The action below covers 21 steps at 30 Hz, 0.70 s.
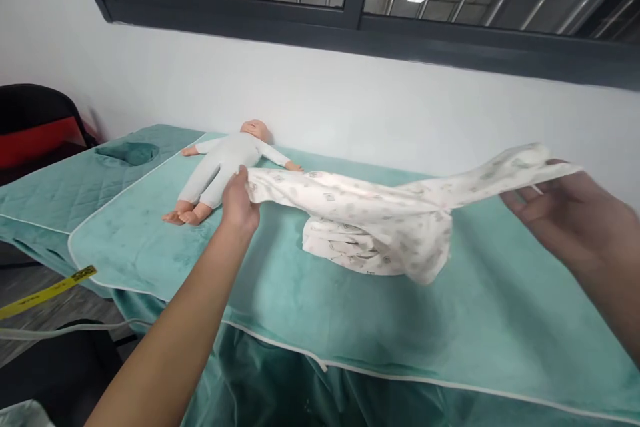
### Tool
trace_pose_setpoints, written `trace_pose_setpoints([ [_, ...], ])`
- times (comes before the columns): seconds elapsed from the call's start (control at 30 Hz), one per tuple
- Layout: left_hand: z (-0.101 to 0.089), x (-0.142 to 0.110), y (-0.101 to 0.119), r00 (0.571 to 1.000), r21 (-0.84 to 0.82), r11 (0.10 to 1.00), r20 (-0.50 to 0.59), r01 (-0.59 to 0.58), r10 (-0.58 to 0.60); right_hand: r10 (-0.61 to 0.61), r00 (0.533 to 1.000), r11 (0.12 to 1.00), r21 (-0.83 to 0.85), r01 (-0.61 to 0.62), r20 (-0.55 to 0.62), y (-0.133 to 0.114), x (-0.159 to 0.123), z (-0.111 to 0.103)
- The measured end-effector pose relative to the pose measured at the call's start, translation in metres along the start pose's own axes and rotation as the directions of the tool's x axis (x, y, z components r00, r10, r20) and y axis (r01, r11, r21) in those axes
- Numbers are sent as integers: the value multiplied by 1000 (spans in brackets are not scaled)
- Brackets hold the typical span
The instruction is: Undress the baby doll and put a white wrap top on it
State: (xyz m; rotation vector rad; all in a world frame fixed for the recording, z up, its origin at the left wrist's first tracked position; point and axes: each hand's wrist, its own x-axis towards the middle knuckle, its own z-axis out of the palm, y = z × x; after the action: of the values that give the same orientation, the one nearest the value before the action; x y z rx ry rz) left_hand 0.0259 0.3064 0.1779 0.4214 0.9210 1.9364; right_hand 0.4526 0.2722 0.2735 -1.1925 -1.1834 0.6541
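A white printed cloth hangs stretched between my two hands above a teal blanket. My left hand is closed on the cloth's left corner. Out at the right, my right hand pinches the other end, raised higher. The cloth's middle sags in a crumpled heap onto the blanket. A baby doll in a pale one-piece suit lies on its back just left of my left hand, head toward the wall.
The blanket covers a padded teal massage bed along a white wall under a barred window. A black and red chair stands at far left. A yellow tape lies low on the left.
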Motion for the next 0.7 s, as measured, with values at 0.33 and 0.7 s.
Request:
trace_pose_setpoints([
  [0.33,30,-24,81,734,28,748,221,-663,642,178,774,574,-703,420,607,114,-56,54],
  [0.7,100,-107,51,287,174,420,932,-891,223,261,796,354,-821,448,547,127,-49,-2],
])
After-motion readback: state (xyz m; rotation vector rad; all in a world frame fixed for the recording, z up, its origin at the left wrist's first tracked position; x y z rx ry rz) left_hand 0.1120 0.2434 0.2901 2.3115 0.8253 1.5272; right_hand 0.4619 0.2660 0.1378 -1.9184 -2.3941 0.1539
